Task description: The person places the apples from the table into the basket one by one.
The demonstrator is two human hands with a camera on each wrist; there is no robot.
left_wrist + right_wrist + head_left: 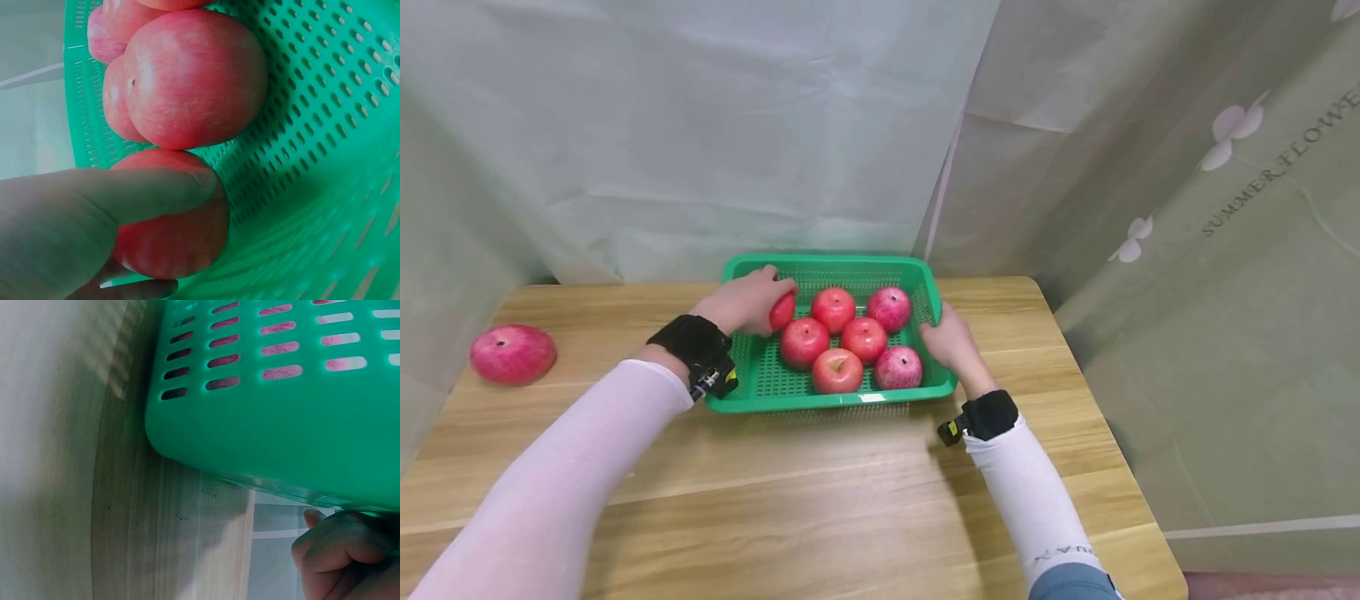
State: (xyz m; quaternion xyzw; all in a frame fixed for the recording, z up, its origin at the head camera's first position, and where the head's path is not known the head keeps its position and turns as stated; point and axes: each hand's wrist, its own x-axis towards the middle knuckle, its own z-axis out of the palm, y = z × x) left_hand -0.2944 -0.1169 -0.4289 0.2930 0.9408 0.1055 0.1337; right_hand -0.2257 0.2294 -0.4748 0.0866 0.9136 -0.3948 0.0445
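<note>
A green perforated basket (pixel 775 406) stands on the table and holds several red apples (pixel 805 342). Inside its left end, my left hand (pixel 747 300) grips one red apple (pixel 783 313). The left wrist view shows the thumb (pixel 169 194) across this apple (pixel 181 244), which lies right beside another apple (pixel 200 78). At the basket's right end my right hand (pixel 951 337) holds the rim, with the thumb on the inner side. In the right wrist view the curled fingers of that hand (pixel 340 559) are up at the rim, partly hidden by the basket wall (pixel 281 437).
One pinkish-red streaked apple (pixel 512 354) lies outside the basket, near the left edge of the wooden table (pixel 820 500). A pale curtain (pixel 700 150) hangs close behind the table, and a printed one (pixel 1225 292) hangs along the right side.
</note>
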